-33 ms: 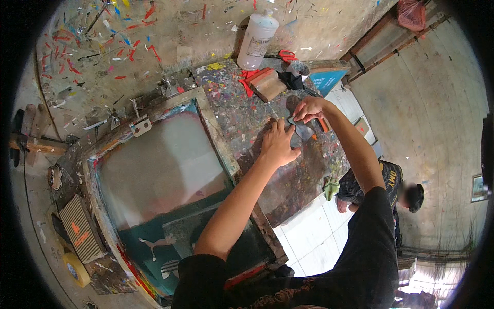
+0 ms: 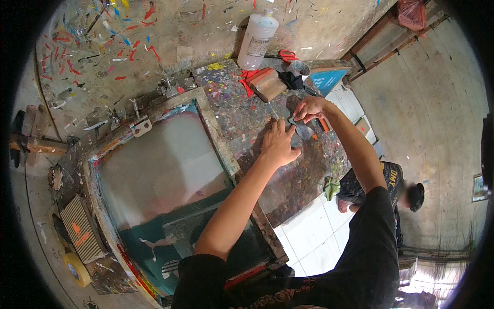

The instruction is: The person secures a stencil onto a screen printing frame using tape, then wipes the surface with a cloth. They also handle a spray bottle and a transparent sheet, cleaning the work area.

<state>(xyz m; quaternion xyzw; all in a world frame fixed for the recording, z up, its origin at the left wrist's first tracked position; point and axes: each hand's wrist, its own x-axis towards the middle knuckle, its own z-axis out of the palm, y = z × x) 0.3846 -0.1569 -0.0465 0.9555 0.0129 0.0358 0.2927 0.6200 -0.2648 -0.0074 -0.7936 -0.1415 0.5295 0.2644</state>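
My right hand (image 2: 310,108) pinches the upper end of a small, thin dark grey piece (image 2: 304,132) over the paint-stained table; its exact kind I cannot make out. My left hand (image 2: 279,143) comes from the near side with its fingers stretched out. Its fingertips touch the left edge of the grey piece, while the thumb stands apart from it. An orange-red strip (image 2: 324,125) lies just right of the piece, below my right wrist.
Left of my hands lies a framed printing screen (image 2: 159,165) with a hinge clamp. Behind stand a large plastic bottle (image 2: 257,41), a wooden block (image 2: 268,85), red-handled scissors (image 2: 287,54) and a cup (image 2: 298,68). A green cloth (image 2: 331,188) hangs at the table's right edge; beyond it sits a person (image 2: 388,180).
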